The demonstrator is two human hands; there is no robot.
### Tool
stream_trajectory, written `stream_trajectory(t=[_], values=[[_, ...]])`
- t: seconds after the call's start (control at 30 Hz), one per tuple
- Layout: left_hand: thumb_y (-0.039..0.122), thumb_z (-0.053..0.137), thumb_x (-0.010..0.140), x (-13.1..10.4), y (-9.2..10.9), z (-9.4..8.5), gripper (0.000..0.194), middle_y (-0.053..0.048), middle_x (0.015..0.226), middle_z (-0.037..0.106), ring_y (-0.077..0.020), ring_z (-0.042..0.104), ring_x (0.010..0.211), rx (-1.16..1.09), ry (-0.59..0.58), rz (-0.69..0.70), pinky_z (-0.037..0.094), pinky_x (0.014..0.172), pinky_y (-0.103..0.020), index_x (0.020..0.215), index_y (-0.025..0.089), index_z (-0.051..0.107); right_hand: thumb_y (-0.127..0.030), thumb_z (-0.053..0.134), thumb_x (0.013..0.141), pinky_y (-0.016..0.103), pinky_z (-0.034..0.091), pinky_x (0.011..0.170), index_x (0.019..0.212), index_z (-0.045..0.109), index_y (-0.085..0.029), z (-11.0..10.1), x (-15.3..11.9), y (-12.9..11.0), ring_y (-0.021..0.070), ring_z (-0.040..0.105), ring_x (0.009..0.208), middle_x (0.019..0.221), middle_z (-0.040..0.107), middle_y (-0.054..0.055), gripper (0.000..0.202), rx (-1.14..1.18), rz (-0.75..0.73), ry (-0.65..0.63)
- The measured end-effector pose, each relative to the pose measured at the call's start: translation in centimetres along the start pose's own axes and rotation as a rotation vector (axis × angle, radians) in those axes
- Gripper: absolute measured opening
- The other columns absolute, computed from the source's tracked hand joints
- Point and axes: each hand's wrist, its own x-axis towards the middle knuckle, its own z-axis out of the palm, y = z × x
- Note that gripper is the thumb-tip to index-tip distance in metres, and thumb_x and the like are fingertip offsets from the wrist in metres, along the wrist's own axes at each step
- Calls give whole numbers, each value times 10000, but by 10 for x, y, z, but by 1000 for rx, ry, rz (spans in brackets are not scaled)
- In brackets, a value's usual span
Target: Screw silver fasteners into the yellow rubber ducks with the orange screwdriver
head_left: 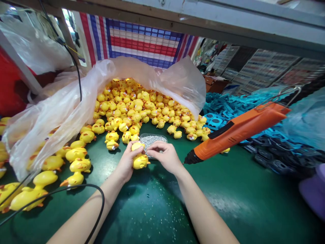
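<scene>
My left hand [127,162] is wrapped round a yellow toy duck [140,161], which lies on its side with its orange beak to the right. Just right of the duck, my right hand [165,155] has its thumb and fingertips pinched together; anything between them is too small to make out. Behind both hands sits a clear tray [164,138] of small silvery metal parts, partly covered by my right hand. An orange electric screwdriver [236,132] hangs at the right, its black tip pointing down and left towards my right wrist.
Many yellow ducks [134,105] spill from a plastic bag [63,105] at the back and left. Black cables [76,185] cross the left side. Turquoise parts [218,108] and black parts [274,159] lie right on the green table [228,203]. A metal beam [203,23] runs overhead.
</scene>
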Motion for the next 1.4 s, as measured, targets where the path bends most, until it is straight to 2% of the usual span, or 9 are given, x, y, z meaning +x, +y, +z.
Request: stream_trajectory(t=[0.33, 0.4, 0.5, 0.57, 0.63, 0.8, 0.9, 1.1, 1.4], values=[[299, 809, 604, -4, -2, 3, 493, 36, 754, 603, -115, 604, 631, 51, -44, 42, 467, 553, -202, 966, 211, 486, -191, 744, 694, 239, 428, 561, 652, 730, -195, 1, -9, -23, 104, 513, 586, 630, 602, -28, 45, 80, 9, -219], [317, 800, 617, -6, -1, 4, 498, 26, 749, 606, -139, 622, 626, 34, -67, -16, 502, 563, -242, 988, 211, 486, -208, 723, 734, 266, 458, 591, 718, 729, -217, -9, -11, -29, 124, 552, 623, 681, 617, -20, 19, 46, -150, 70], [302, 782, 633, -9, 1, 6, 490, 19, 715, 597, -160, 631, 606, 8, -98, -122, 533, 567, -289, 1018, 206, 494, -189, 672, 793, 377, 484, 810, 896, 707, -281, -50, -10, -37, 179, 604, 856, 888, 625, 6, 143, -89, -583, 1092], [229, 784, 607, -11, 1, 8, 513, 18, 731, 598, -161, 637, 605, -4, -117, -168, 536, 563, -287, 1033, 209, 500, -211, 724, 736, 468, 400, 979, 1101, 658, -269, -92, -5, -35, 259, 546, 1129, 1124, 603, 58, 375, -309, -809, 1536], [152, 784, 570, -13, -3, 9, 559, 19, 767, 601, -156, 644, 612, -13, -139, -204, 536, 566, -281, 1053, 211, 510, -250, 753, 689, 488, 358, 1007, 1233, 574, -212, -135, 3, -29, 316, 350, 1382, 1338, 520, 115, 574, -316, -687, 1391], [123, 779, 558, -15, -16, 12, 580, 25, 762, 588, -160, 650, 618, -19, -175, -243, 535, 585, -294, 1075, 193, 525, -202, 801, 584, 453, 484, 811, 858, 652, -161, -176, 10, -23, 234, 699, 820, 883, 726, 96, 315, 291, -130, 813], [131, 786, 546, -15, -22, 13, 560, 26, 757, 588, -159, 643, 610, -10, -176, -239, 525, 575, -293, 1039, 186, 526, -180, 856, 511, 374, 525, 752, 798, 629, -170, -142, 0, -30, 185, 693, 753, 879, 739, 84, 366, 326, -86, 725], [162, 801, 535, -16, -30, 15, 542, 44, 707, 561, -164, 630, 604, -8, -233, -275, 529, 571, -313, 996, 205, 520, -459, 769, 691, 288, 514, 508, 896, 554, -235, -51, -22, -55, 118, 574, 493, 621, 603, -49, 372, 585, -221, 560], [172, 822, 508, -20, -29, 18, 560, 45, 680, 572, -154, 632, 601, -6, -243, -278, 477, 575, -261, 991, 197, 538, -504, 695, 776, 285, 487, 505, 989, 495, -233, -18, -26, -71, 109, 544, 466, 607, 548, -74, 398, 579, -334, 769]])
